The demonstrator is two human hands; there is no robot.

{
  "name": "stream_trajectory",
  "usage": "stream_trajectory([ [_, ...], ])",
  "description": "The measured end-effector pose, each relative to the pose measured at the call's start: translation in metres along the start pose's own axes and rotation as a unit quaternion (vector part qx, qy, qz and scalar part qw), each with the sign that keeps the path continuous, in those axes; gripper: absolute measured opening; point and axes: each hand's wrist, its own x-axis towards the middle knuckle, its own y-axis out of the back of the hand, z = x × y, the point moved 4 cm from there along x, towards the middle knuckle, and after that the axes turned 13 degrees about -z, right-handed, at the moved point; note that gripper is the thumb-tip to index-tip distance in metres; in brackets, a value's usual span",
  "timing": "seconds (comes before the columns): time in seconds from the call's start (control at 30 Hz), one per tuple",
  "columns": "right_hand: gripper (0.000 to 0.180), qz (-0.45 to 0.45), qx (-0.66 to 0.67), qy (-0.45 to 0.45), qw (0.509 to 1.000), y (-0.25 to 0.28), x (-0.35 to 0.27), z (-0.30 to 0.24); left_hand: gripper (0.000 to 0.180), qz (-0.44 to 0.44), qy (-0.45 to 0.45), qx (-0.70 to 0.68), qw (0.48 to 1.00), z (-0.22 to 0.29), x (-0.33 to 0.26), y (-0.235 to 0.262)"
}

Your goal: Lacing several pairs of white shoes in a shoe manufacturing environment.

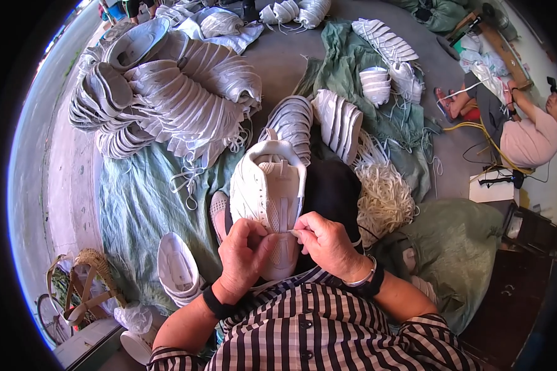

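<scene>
A grey concrete floor (278, 59) fills the room, with green sheets (142, 210) spread over it and white shoes heaped on them. The biggest pile of shoes (167, 93) lies at ten o'clock, nested one into another in long rows; shorter stacks (337, 120) stand at twelve to one o'clock, and a tangle of pale laces (384, 198) lies at three o'clock, just beside the person's dark lap. A small stack of white soles or shoes (178, 269) sits at eight o'clock, and a woven basket (86, 272) stands further out at the same bearing. At two o'clock another person (529, 136) sits well apart, beside a low wooden bench, with a yellow hose on the floor near them.

At the centre, one white shoe (269, 191) rests on the lap, toe pointing away toward twelve o'clock. The left hand (244, 253) is curled nearly closed against the near part of the shoe, thumb and fingers pressed to the front panel. The right hand (328, 244) is also mostly closed, its thumb and forefinger pinched on what looks like a thin lace end at the middle of the shoe; the tip is too small to make out clearly.

By the look of it, the step in hand is lacing: a lace end is being fed at the lower eyelets. The next move would likely call for a steady pinch on the tip, the left hand bracing the shoe so it does not roll, and a clean pull through without twisting.
</scene>
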Motion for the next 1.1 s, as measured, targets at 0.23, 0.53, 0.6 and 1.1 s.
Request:
stream_trajectory([
  [0.23,0.007,-0.032,0.13,-0.102,0.986,-0.005,0.006,-0.006,0.022,0.004,-0.015,-0.032,0.999,0.001,0.002,0.0],
  [0.53,0.016,0.019,-0.102,0.096,0.99,0.003,0.006,-0.021,0.024,0.016,-0.056,0.062,0.996,0.004,-0.002,0.004],
  [0.6,0.017,0.034,-0.102,0.11,0.988,0.001,0.007,-0.02,0.024,0.001,-0.061,0.11,0.992,0.008,-0.002,0.004],
  [1.1,0.014,0.031,-0.173,0.088,0.98,0.002,0.005,-0.014,0.02,-0.101,-0.164,0.316,0.929,0.048,0.009,0.006],
])
